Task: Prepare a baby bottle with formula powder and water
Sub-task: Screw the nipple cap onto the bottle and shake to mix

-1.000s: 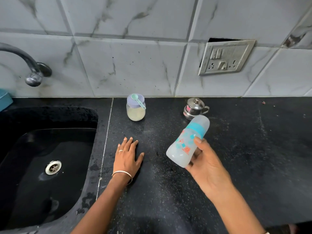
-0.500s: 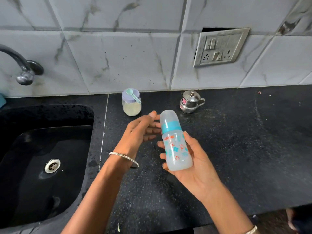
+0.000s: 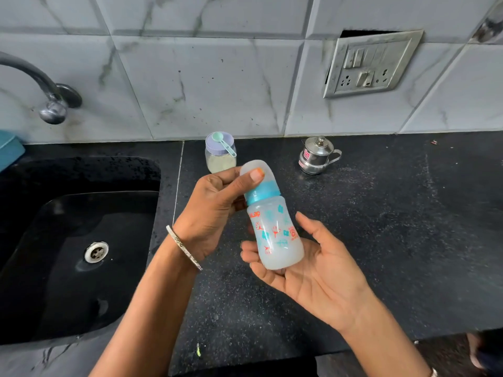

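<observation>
A translucent baby bottle [image 3: 277, 235] with a teal collar and a frosted cap sits tilted above the black counter. My right hand [image 3: 313, 268] cradles its base from below with the fingers around it. My left hand [image 3: 215, 210] grips the frosted cap [image 3: 258, 172], thumb pressed on top. Behind, by the wall, stands a small jar of pale formula powder [image 3: 220, 156] with a lilac lid, and a teal scoop [image 3: 224, 144] lies across that lid.
A small steel pot with lid and handle [image 3: 317, 156] stands at the back of the counter [image 3: 394, 227]. A black sink [image 3: 76, 248] lies to the left under a metal tap [image 3: 51, 104]. A switch-and-socket plate [image 3: 370, 66] hangs on the tiled wall.
My left hand rose off the counter and closed on the bottle's cap. My right hand turned the bottle from tilted sideways to nearly upright and brought it toward the middle.
</observation>
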{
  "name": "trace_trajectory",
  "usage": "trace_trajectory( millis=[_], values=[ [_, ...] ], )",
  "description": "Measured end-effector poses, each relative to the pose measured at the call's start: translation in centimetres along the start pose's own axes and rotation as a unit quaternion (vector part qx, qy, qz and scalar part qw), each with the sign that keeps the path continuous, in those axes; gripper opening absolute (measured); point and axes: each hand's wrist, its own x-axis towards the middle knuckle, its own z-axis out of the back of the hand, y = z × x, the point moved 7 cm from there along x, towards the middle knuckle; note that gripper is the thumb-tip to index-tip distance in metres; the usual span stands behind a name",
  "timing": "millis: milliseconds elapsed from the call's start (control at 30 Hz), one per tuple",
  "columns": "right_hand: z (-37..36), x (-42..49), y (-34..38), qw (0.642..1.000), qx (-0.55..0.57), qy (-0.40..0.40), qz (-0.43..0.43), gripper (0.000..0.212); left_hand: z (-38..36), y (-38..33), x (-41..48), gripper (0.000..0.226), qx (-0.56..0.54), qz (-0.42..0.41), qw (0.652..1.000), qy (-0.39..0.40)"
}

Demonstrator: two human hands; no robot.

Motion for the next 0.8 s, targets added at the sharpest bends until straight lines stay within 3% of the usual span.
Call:
trace_trajectory(
  millis=[167, 267, 333, 500, 800],
  values=[
    [-0.5, -0.6, 0.3, 0.998, 0.012, 0.065, 0.007, 0.060, 0.7, 0.1, 0.3, 0.031, -0.040, 0.008, 0.999, 0.012],
    [-0.5, -0.5, 0.9, 0.997, -0.025, 0.054, 0.056, 0.068, 0.6, 0.1, 0.6, 0.032, -0.048, 0.004, 0.998, 0.030],
    [-0.2, -0.4, 1.5, 0.987, -0.106, 0.020, 0.116, 0.071, 0.8, 0.0, 0.7, 0.038, -0.052, 0.006, 0.998, 0.027],
    [0.1, -0.7, 3.4, 0.903, -0.322, -0.101, 0.265, 0.065, 0.9, -0.7, 0.8, 0.037, -0.025, -0.010, 0.999, 0.040],
    [-1.0, -1.3, 4.4, 0.759, -0.511, -0.170, 0.366, 0.074, 1.3, -1.2, 1.1, 0.037, -0.018, -0.020, 0.999, 0.033]
  ],
)
